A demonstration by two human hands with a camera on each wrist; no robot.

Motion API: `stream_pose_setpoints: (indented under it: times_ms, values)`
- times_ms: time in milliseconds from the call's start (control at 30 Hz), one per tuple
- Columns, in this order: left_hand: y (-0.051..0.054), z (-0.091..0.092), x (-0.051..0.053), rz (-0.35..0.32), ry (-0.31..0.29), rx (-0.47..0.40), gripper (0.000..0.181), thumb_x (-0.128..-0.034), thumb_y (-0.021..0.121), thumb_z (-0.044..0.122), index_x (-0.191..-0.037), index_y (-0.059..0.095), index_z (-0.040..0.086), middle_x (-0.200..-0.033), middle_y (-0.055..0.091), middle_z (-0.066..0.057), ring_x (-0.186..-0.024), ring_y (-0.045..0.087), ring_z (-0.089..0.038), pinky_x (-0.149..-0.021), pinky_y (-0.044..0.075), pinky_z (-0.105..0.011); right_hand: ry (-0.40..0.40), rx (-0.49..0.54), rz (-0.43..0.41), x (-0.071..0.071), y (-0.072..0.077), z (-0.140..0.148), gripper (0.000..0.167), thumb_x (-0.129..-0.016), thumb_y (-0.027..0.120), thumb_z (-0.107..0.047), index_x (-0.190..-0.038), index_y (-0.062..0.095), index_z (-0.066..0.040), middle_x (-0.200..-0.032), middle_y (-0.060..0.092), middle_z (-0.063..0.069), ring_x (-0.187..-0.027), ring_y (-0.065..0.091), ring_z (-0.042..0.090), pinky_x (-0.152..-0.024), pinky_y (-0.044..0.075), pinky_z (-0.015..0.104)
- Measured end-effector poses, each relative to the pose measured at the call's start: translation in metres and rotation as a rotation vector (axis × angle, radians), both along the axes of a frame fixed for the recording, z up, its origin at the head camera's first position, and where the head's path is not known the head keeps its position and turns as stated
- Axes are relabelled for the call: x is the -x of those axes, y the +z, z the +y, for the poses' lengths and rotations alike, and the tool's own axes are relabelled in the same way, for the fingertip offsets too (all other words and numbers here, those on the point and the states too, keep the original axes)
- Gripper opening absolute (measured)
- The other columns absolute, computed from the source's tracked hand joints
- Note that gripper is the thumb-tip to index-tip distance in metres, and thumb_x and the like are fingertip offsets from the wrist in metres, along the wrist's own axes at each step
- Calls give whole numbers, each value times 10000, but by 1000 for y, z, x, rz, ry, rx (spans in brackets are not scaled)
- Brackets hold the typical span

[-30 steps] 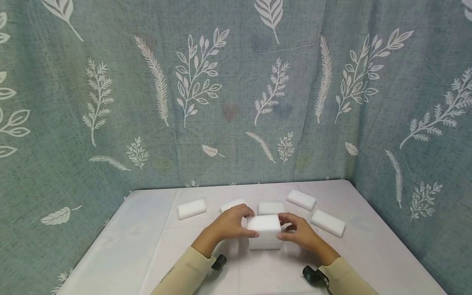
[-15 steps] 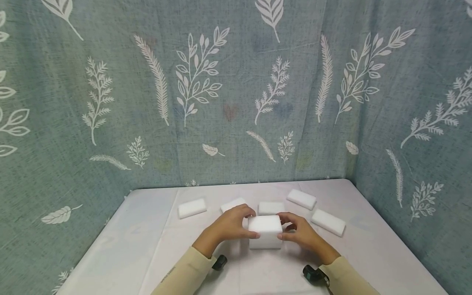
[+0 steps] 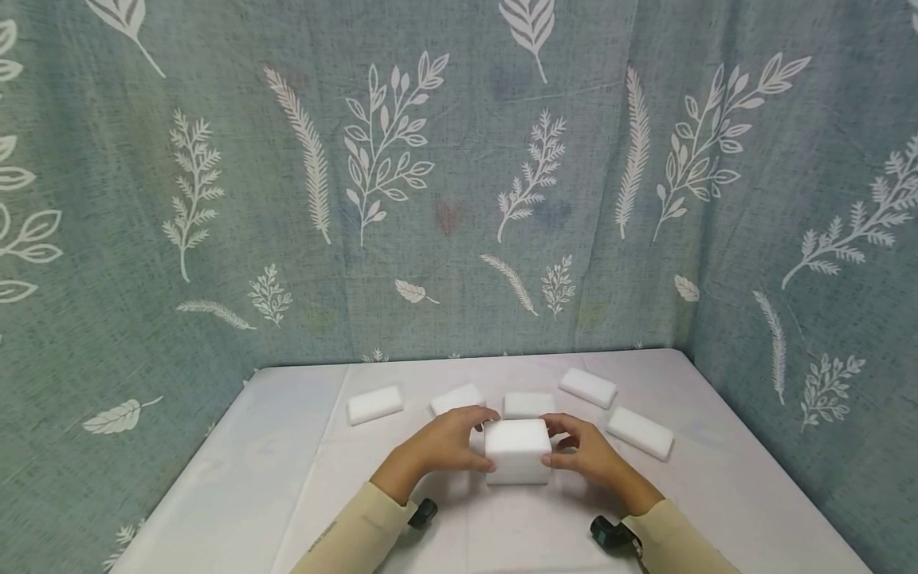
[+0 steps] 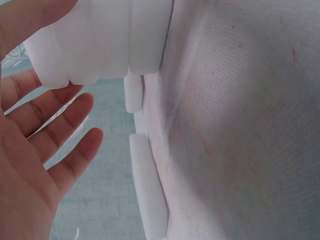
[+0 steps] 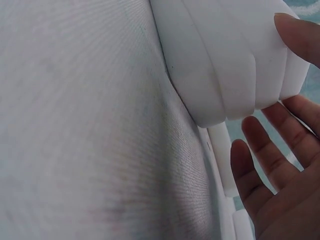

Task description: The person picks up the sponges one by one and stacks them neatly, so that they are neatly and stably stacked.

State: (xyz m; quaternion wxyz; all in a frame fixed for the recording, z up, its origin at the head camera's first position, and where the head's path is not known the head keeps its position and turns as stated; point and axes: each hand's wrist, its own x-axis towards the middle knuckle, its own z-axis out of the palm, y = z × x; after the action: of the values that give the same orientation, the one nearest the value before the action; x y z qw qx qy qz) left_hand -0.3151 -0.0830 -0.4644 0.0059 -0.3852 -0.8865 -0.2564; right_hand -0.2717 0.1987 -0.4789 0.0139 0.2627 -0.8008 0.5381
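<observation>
A stack of white blocks (image 3: 518,453) is held upright on the table (image 3: 301,454) at the lower centre of the frame, and in the wrist views about four layers can be made out, their ends slightly stepped. The left side is gripped by the left hand (image 3: 450,442), the right side by the right hand (image 3: 591,458); by each, a thumb is set at the front and an index finger towards the rear, no wider apart than the stack between them. The lower fingers of both are left spread and fairly straight.

Since half a second ago, the left thumb has been drawn back from the front face to the left front edge, and more of the loose block (image 3: 457,399) behind that hand is uncovered. The right hand's hold looks unchanged. No layer has been added; by judgement, the stack is only being steadied or squared.

Five loose blocks in all are spread across the centre and right of the frame, behind the stack, before a leaf-patterned curtain (image 3: 459,271).
</observation>
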Motion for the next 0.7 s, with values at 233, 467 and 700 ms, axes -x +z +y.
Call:
stream_pose_setpoints:
  times_ms: [233,467,700]
  values:
    - [-2,-2,3,25,-14,-8,638,-712,848,415,-1263,596,217,-1092,593,149,-1007,578,-140,-856,474,-290,1,19,-14,0,-1,0,596,-783,806,-65,-1286,525,93,-1107,605,216,-969,602,388,-874,460,595]
    - [-3,-2,6,33,-25,-10,615,-728,836,422,-1256,599,213,-1082,597,144,-994,582,-142,-838,479,-293,-6,15,-16,-1,0,0,587,-777,808,-69,-1268,529,89,-1098,608,205,-958,601,381,-870,461,593]
    - [-3,-1,5,3,-16,-7,610,-735,839,403,-1265,590,233,-1076,590,153,-977,580,-136,-820,476,-283,-8,17,-39,-2,-1,0,599,-778,810,-66,-1279,519,82,-1114,609,204,-979,588,388,-848,499,533]
